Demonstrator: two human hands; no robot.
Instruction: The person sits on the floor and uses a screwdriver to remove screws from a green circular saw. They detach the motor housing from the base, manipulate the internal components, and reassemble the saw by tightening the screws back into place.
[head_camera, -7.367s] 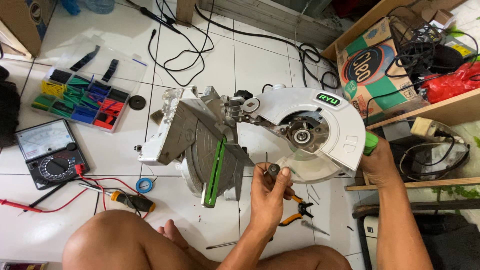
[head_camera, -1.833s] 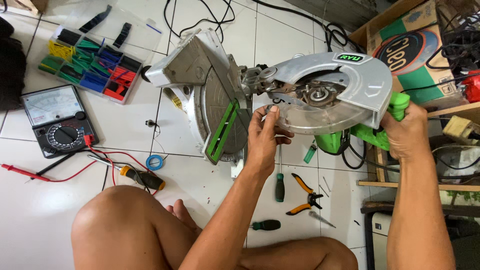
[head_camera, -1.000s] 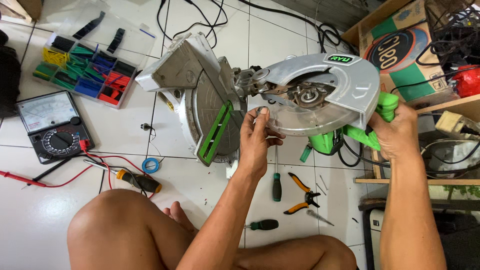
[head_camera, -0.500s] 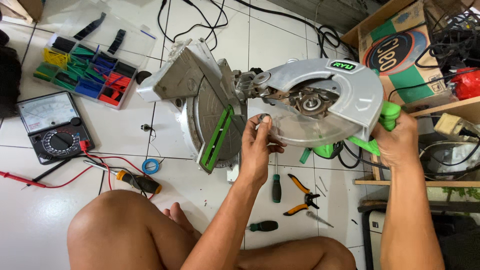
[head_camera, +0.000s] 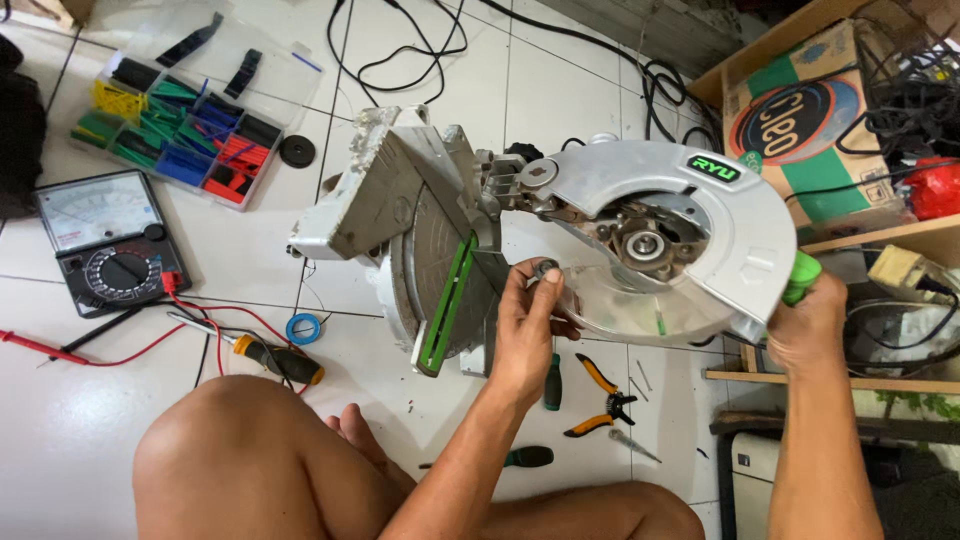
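A grey mitre saw (head_camera: 700, 200) with green trim lies tilted on the tiled floor, with no blade on its bare spindle (head_camera: 642, 243). My left hand (head_camera: 525, 335) pinches a small round metal part (head_camera: 547, 272) between thumb and fingers. It is held against the edge of the clear lower guard (head_camera: 620, 310), just left of the spindle. My right hand (head_camera: 805, 320) is wrapped around the saw's green handle (head_camera: 800, 275) at the right. The saw's round base (head_camera: 420, 260) faces left.
A multimeter (head_camera: 105, 240) with red leads and a compartment box of coloured tubing (head_camera: 180, 130) lie at the left. An orange-handled screwdriver (head_camera: 275, 358), a blue tape roll (head_camera: 301, 328), pliers (head_camera: 600, 400) and green screwdrivers (head_camera: 553, 380) lie near my legs. A cardboard box (head_camera: 800, 110) stands on shelving at the right.
My left hand has come up from the floor with the small round part to the guard. My right hand has taken the green handle and the saw head has tilted up.
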